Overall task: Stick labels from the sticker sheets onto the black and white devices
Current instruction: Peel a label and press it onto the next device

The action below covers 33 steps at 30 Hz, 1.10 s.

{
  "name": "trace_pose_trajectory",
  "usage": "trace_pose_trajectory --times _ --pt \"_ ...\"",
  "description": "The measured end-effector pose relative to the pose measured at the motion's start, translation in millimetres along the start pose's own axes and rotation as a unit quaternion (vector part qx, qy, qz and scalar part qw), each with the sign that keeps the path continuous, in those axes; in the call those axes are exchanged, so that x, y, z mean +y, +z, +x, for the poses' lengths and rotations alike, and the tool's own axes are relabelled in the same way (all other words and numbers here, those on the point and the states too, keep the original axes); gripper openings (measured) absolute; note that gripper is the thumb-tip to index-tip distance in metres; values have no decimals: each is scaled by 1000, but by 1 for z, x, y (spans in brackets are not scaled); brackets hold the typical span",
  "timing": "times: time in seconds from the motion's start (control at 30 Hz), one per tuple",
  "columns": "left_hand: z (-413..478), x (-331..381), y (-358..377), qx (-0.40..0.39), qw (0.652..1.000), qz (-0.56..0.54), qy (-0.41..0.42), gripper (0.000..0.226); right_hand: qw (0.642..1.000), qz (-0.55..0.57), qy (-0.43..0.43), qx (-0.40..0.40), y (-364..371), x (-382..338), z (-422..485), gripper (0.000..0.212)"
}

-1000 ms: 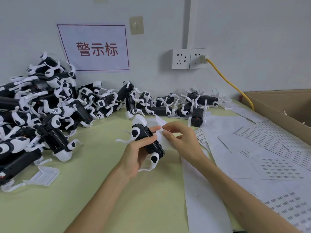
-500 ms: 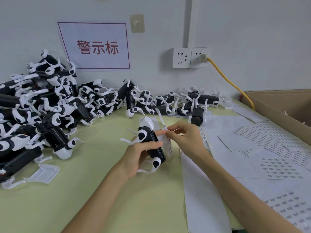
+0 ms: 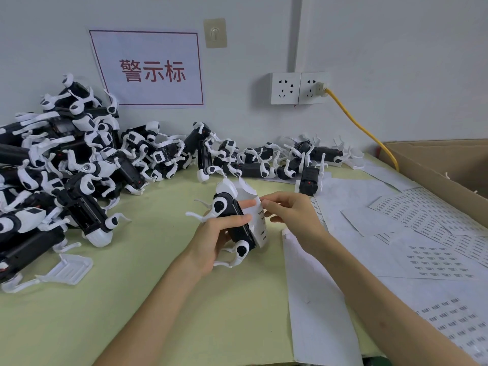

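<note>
1. Black-and-white plastic device (image 3: 232, 220), above the pale green table (image 3: 158, 286), is gripped in the curled left hand (image 3: 211, 241).
2. The right hand (image 3: 293, 215) pinches a white paper label strip (image 3: 260, 220) lying against it.
3. Printed white sticker sheets (image 3: 435, 247) lie right; a heap of devices (image 3: 79, 167) sits far left.

Bright, even, diffuse light — source out of frame. Shadows soft and faint on the table (image 3: 132, 299), darker under the pile of devices (image 3: 66, 180). Wide-angle bowing toward edges; print on sticker sheets (image 3: 435, 260) smears lower right — centre sharp.
</note>
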<state>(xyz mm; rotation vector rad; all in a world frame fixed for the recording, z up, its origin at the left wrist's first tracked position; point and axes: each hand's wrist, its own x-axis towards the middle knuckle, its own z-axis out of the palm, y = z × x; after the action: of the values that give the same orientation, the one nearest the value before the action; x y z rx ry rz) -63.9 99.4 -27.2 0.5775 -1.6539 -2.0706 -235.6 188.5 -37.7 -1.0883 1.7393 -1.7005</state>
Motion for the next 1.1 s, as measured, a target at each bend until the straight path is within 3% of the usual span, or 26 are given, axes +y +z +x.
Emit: trace_pose_trajectory --times 0.17,0.4,0.63,0.77,0.83,0.9,1.0,1.1 --pt "0 1 -1 -2 1000 -13 -14 51 1000 1 10 -1 -1 -1 1 15" --pt "5 0 -3 35 998 -39 -26 46 996 53 9 71 -2 -4 -1 23" --pt "10 0 -10 171 979 -110 -15 30 993 63 8 101 -2 -5 1 13" --pt "12 -1 -17 275 954 -87 80 25 993 9 -14 118 0 -4 0 15" --pt "10 2 -19 241 961 -53 126 20 990 -43 -35 128 2 -4 -2 17" --pt "6 6 -21 106 980 -115 121 14 984 -92 -57 144 4 -3 -5 17" --pt "2 8 -18 -91 978 -179 48 26 974 -114 -100 168 5 -6 -9 17" --pt "3 3 -11 -137 981 -135 29 19 972 -99 -136 165 6 -8 -11 13"
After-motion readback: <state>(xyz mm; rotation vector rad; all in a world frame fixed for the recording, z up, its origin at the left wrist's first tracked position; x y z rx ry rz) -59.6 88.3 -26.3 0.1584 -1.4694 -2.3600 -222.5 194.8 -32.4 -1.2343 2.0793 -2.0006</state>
